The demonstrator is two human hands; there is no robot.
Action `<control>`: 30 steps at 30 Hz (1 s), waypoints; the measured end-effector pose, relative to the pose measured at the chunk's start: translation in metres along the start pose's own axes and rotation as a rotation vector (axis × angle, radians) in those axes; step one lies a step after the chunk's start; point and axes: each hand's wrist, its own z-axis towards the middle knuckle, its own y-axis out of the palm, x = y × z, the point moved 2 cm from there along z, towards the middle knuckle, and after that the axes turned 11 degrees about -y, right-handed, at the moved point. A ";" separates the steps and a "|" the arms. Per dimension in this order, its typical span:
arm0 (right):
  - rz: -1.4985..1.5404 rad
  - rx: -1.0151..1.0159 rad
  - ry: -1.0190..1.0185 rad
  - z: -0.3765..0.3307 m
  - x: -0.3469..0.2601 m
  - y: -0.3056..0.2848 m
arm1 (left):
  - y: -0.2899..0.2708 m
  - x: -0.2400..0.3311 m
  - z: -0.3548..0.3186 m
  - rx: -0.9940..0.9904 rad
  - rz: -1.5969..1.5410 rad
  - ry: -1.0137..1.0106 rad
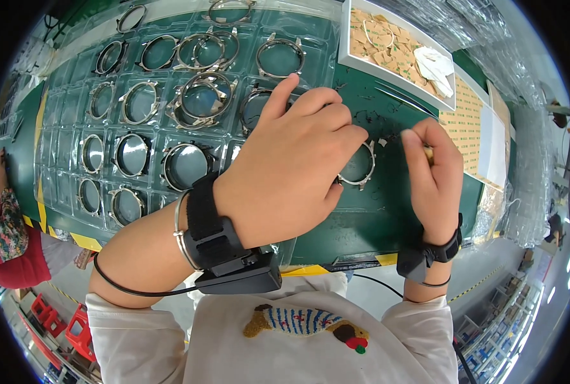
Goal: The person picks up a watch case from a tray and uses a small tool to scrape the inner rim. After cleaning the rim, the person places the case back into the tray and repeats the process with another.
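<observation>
My left hand (291, 153) reaches over the right edge of a clear plastic tray (64, 160). Its index finger is raised, while the other fingers curl down with the thumb at the left side of a round metal watch case (369, 168). The hand covers part of that case, which is at the green mat. To its right, my right hand (433, 169) is closed, thumb against bent fingers; a bit of something yellowish (429, 153) shows inside, too small to name. Several more watch cases, such as a silver one (140, 102) and a dark one (131, 155), sit in the tray's pockets.
A white box (397, 86) of brown paper pieces and crumpled white material stands at the far right. Tweezers (405, 99) lie before it. Beside them are yellowish printed sheets (459, 131). Dark scraps dot the green mat (387, 224). Another person (16, 237) is at the left.
</observation>
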 end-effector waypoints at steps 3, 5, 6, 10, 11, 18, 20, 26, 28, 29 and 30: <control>-0.219 -0.004 -0.146 0.006 0.007 0.005 | -0.002 0.001 0.000 0.001 0.035 -0.015; -0.300 -0.047 -0.194 0.008 0.014 0.009 | -0.004 0.000 -0.001 -0.007 0.036 -0.014; -0.341 -0.068 -0.218 0.008 0.015 0.010 | -0.004 0.001 -0.001 -0.012 0.038 -0.016; -0.176 0.019 -0.195 0.008 0.010 0.002 | -0.003 0.001 -0.001 -0.009 0.037 -0.027; -0.174 0.019 -0.195 0.008 0.007 0.000 | -0.003 0.000 -0.001 -0.005 0.034 -0.031; -0.053 -0.202 -0.287 -0.002 -0.016 -0.004 | -0.003 -0.001 0.000 -0.017 0.017 -0.030; -0.063 -0.244 -0.314 -0.004 -0.020 0.001 | -0.003 -0.002 0.000 -0.019 0.012 -0.030; -0.096 -0.255 -0.380 -0.004 -0.019 0.013 | -0.003 -0.001 0.000 -0.020 0.030 -0.019; -0.072 -0.278 -0.400 -0.003 -0.018 0.013 | -0.003 -0.001 0.000 -0.021 0.029 -0.019; -0.049 -0.302 -0.421 -0.003 -0.017 0.012 | -0.003 0.000 0.000 -0.023 0.033 -0.020; -0.026 -0.326 -0.443 -0.003 -0.017 0.012 | -0.003 0.000 0.001 -0.025 0.036 -0.020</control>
